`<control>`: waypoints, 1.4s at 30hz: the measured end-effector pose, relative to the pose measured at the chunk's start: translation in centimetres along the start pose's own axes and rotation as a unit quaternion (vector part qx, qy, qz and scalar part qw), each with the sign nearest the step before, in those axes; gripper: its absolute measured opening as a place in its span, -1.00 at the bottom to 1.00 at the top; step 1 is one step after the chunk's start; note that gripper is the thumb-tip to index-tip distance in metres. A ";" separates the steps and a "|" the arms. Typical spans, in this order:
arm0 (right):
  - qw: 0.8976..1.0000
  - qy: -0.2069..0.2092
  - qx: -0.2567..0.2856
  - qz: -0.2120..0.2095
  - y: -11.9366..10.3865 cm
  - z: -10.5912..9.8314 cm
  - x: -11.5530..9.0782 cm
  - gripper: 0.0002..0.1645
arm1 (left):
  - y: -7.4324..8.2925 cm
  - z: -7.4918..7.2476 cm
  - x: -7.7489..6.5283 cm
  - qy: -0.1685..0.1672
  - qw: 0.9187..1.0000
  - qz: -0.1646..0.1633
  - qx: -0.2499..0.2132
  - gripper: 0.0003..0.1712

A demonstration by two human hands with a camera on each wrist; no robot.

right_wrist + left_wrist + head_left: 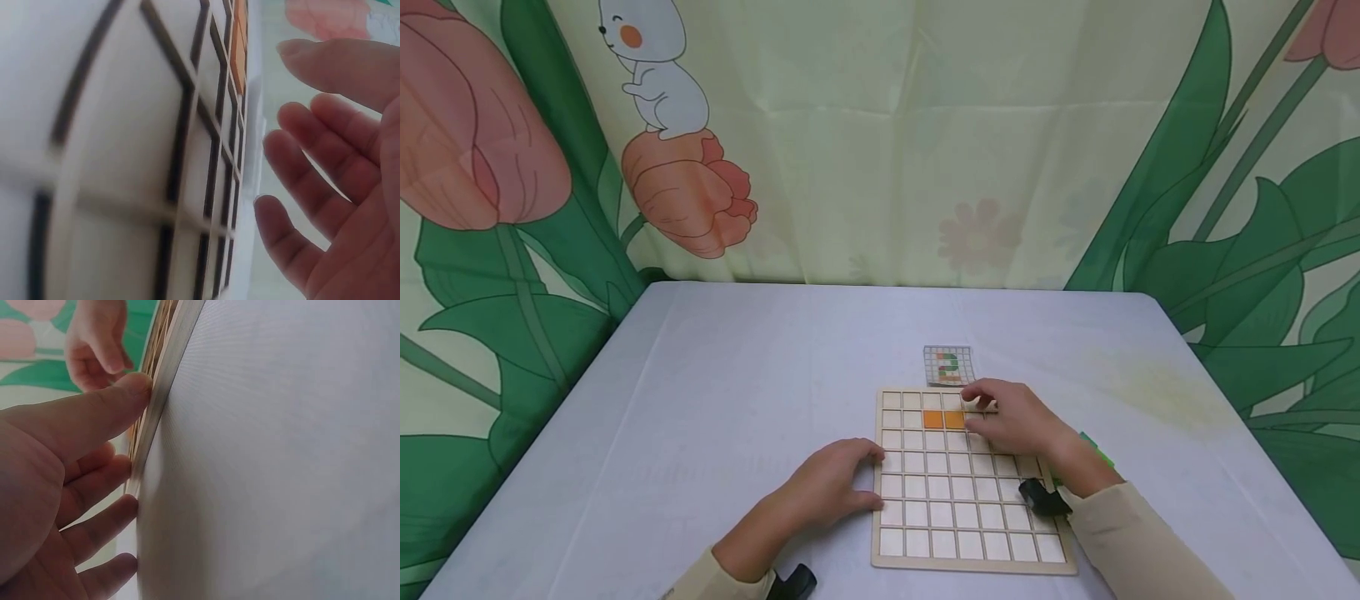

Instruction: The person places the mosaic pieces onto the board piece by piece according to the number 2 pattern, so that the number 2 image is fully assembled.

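A wooden grid board (973, 568) with square white cells lies on the table. Two orange tiles (943, 419) fill neighbouring cells in its second row from the far edge. At the board's left edge rests my left hand (831, 483), thumb and fingertips against the wooden side (156, 403). My right hand (1017, 415) hovers over the far right part of the board, close by the orange tiles. Its fingers (297, 162) are loosely bent and apart from the thumb, with nothing between them in the right wrist view.
A small card (948, 365) printed with a coloured grid pattern lies just beyond the board's far edge. Green pieces (1099, 450) show partly from behind the right wrist. The white table (737, 375) reaches back to a curtain (850, 167) printed with flowers.
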State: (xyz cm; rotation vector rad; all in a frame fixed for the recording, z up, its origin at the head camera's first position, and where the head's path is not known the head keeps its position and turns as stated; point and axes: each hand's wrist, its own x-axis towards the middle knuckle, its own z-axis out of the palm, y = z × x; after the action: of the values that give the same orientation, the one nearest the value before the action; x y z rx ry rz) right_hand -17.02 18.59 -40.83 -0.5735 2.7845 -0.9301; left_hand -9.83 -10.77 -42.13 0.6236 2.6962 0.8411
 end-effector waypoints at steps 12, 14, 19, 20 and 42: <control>0.998 0.036 -0.002 0.054 1.8 -2.2 -2.5 -0.55 | -0.2 0.2 -0.1 0.007 1.000 0.014 0.004 -0.42; 0.997 0.041 -0.003 0.059 2.2 -2.6 -3.0 -0.54 | -0.2 0.2 0.0 0.008 1.000 0.017 0.005 -0.42; 0.996 0.053 -0.017 0.071 3.3 -3.1 -4.2 -0.53 | -0.1 0.2 -0.1 0.006 1.000 0.013 0.007 -0.42; 0.996 0.054 -0.019 0.076 3.5 -3.2 -4.4 -0.53 | -0.1 0.2 -0.1 0.006 1.000 0.011 0.008 -0.42; 0.994 0.038 -0.052 0.089 5.7 -3.9 -6.0 -0.57 | -0.1 0.1 -0.1 0.005 1.000 0.005 0.010 -0.41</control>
State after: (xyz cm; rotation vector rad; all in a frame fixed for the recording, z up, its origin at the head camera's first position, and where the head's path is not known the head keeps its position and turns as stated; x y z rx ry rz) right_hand -14.25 27.31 -41.04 -0.3011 2.9066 -0.7893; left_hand -9.71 -10.82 -42.26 0.6397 2.7145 0.8235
